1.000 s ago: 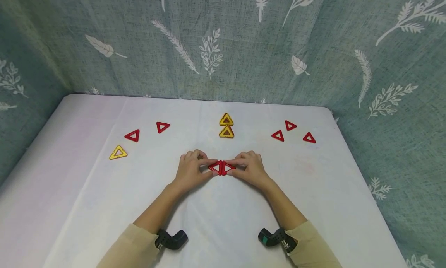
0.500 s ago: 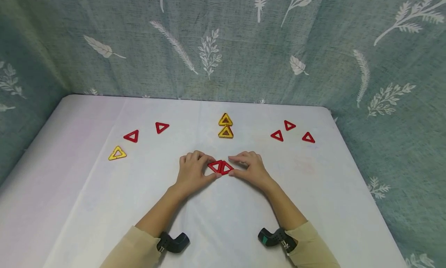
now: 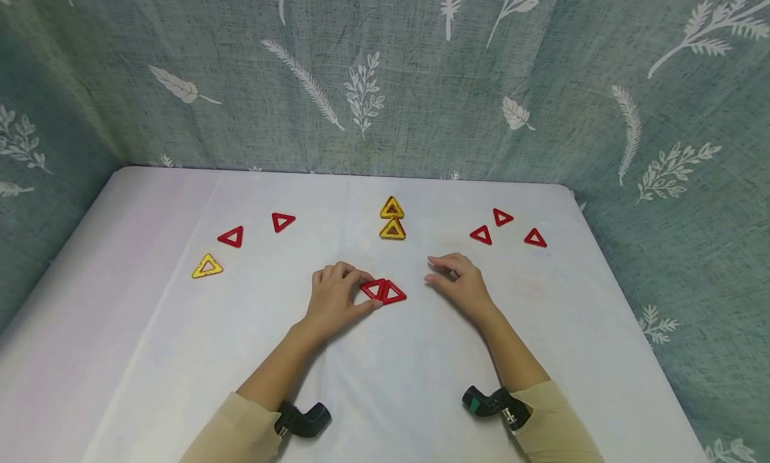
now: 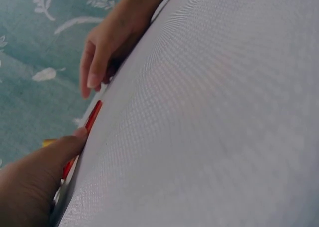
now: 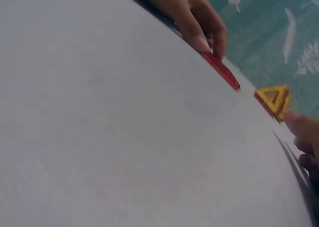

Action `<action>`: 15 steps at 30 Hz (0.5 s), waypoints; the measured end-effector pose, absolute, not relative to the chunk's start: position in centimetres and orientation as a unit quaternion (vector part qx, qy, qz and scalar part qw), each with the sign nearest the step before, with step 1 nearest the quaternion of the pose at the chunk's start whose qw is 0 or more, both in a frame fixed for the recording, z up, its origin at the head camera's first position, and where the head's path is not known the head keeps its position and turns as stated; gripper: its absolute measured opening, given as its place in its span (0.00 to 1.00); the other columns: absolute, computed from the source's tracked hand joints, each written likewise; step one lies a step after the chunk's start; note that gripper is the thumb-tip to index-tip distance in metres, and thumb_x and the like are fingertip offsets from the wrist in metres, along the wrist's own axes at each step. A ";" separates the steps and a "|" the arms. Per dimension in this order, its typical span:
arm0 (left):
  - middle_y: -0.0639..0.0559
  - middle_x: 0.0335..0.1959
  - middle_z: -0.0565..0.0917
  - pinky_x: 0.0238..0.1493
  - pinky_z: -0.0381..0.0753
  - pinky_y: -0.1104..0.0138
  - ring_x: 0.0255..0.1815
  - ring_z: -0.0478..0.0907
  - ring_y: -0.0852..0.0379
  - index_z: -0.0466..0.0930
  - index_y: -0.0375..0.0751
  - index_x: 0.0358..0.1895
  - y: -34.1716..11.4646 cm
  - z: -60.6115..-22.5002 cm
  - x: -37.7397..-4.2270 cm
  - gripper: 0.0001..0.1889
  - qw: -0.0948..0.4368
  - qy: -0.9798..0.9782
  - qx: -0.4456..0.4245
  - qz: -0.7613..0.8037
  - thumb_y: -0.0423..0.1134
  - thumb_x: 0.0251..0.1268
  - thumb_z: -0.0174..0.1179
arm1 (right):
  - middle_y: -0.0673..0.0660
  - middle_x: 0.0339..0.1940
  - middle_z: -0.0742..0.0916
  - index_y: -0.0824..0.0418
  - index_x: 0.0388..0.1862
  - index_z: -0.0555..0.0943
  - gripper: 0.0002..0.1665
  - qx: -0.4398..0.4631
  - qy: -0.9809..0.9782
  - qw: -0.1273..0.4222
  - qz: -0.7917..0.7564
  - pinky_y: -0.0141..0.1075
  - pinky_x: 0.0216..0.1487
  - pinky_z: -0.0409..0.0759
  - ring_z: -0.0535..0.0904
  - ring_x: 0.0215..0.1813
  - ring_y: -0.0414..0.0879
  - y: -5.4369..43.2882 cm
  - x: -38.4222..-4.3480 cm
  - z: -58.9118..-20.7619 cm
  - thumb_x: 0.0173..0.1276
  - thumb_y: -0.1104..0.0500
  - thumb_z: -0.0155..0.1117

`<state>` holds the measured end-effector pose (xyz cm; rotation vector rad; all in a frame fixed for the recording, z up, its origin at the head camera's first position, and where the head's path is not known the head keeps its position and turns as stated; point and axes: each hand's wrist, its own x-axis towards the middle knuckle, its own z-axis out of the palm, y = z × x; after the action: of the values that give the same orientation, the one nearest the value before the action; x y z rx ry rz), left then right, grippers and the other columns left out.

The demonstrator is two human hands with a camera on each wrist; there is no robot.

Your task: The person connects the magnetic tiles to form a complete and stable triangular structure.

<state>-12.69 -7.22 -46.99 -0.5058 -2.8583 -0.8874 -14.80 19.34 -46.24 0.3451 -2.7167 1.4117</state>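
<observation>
Two flat red triangle frames lie side by side on the white table in the head view, edges together. My left hand (image 3: 337, 294) pinches the left red triangle (image 3: 383, 290) between thumb and forefinger. Beside it, the right red triangle (image 3: 395, 300) sits with no fingers on it. My right hand (image 3: 462, 286) hovers to the right, thumb and forefinger parted with a gap between them, holding nothing. In the right wrist view, the red pieces (image 5: 222, 71) appear edge-on under the left hand's fingertips.
Two yellow triangles (image 3: 393, 236) with reddish edges sit point to base behind the hands. At left lie a yellow triangle (image 3: 207, 274) and two red ones, including one red triangle (image 3: 239, 236). Three red triangles, one a red triangle (image 3: 535, 244), lie at right. A patterned curtain (image 3: 421, 82) hangs behind.
My right hand has let go of the right red triangle and moved away to the right. That triangle has turned slightly against its neighbour. My left hand stays at the left one.
</observation>
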 end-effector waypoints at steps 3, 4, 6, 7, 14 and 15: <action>0.50 0.43 0.73 0.52 0.57 0.52 0.48 0.66 0.50 0.81 0.52 0.46 -7.3 -47.0 -12.7 0.20 0.059 -0.938 -0.171 -0.295 0.52 0.48 0.70 | 0.54 0.45 0.82 0.58 0.52 0.83 0.22 0.089 -0.881 0.041 0.462 0.42 0.54 0.75 0.76 0.49 0.46 20.3 -14.9 -46.2 0.57 0.56 0.72; 0.50 0.43 0.73 0.52 0.57 0.52 0.48 0.66 0.50 0.81 0.52 0.46 -7.3 -47.0 -12.7 0.20 0.060 -0.938 -0.173 -0.296 0.52 0.48 0.70 | 0.55 0.45 0.82 0.58 0.51 0.83 0.22 0.084 -0.880 0.045 0.466 0.41 0.53 0.75 0.76 0.48 0.46 20.5 -15.0 -46.2 0.57 0.56 0.72; 0.50 0.43 0.73 0.53 0.57 0.52 0.48 0.66 0.50 0.81 0.52 0.46 -7.3 -47.0 -12.7 0.20 0.063 -0.937 -0.176 -0.296 0.52 0.49 0.70 | 0.56 0.44 0.82 0.59 0.50 0.84 0.21 0.081 -0.878 0.057 0.467 0.38 0.51 0.75 0.76 0.47 0.47 21.0 -15.1 -46.3 0.56 0.57 0.73; 0.50 0.43 0.73 0.53 0.57 0.52 0.48 0.66 0.50 0.81 0.53 0.46 -7.3 -47.0 -12.7 0.19 0.063 -0.936 -0.178 -0.297 0.52 0.49 0.69 | 0.56 0.44 0.82 0.60 0.50 0.84 0.21 0.080 -0.877 0.063 0.469 0.36 0.50 0.74 0.76 0.46 0.47 21.3 -15.2 -46.3 0.56 0.58 0.73; 0.50 0.42 0.73 0.53 0.57 0.52 0.47 0.66 0.50 0.81 0.53 0.46 -7.3 -46.9 -12.6 0.20 0.060 -0.936 -0.177 -0.298 0.52 0.49 0.69 | 0.58 0.43 0.82 0.61 0.49 0.84 0.19 0.060 -0.868 0.091 0.484 0.23 0.45 0.71 0.74 0.42 0.42 22.6 -15.5 -46.4 0.57 0.59 0.72; 0.50 0.42 0.73 0.53 0.57 0.52 0.47 0.66 0.50 0.81 0.52 0.46 -7.3 -46.9 -12.6 0.20 0.060 -0.936 -0.176 -0.298 0.52 0.49 0.69 | 0.58 0.42 0.82 0.62 0.49 0.84 0.19 0.054 -0.865 0.095 0.490 0.22 0.44 0.71 0.73 0.41 0.41 22.8 -15.5 -46.4 0.58 0.59 0.71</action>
<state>-12.56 -7.32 -46.92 -0.5333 -2.8344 -0.9016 -15.54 22.80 -46.38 0.1591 -2.5642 1.4513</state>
